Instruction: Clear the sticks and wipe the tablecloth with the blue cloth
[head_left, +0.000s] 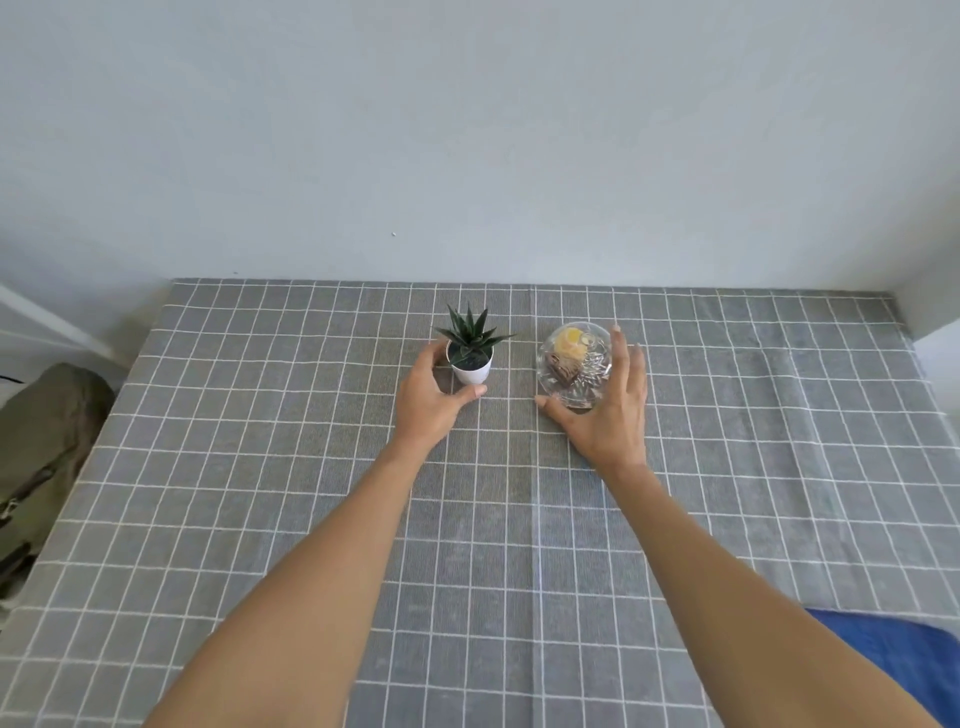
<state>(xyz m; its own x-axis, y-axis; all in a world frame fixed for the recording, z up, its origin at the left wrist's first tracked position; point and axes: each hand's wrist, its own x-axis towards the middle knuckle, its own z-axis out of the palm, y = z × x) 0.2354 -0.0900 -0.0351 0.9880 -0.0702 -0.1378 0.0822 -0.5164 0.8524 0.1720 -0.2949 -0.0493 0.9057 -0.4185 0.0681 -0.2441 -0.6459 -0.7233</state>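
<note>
Both hands at the back of the tabletop, no sticks in sight

Left hand (431, 400) fingers curl round the succulent pot (471, 368), right hand (605, 410) fingers spread over the glass bowl (574, 364) — blue cloth (893, 654) lies well behind the right fingers, nearer that hand.

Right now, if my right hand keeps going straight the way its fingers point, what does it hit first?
The right hand is already at the clear glass bowl, fingers spread along its right side. Beyond it, only checked tablecloth and then the wall appear. Whether the fingers touch the glass is unclear.
</note>
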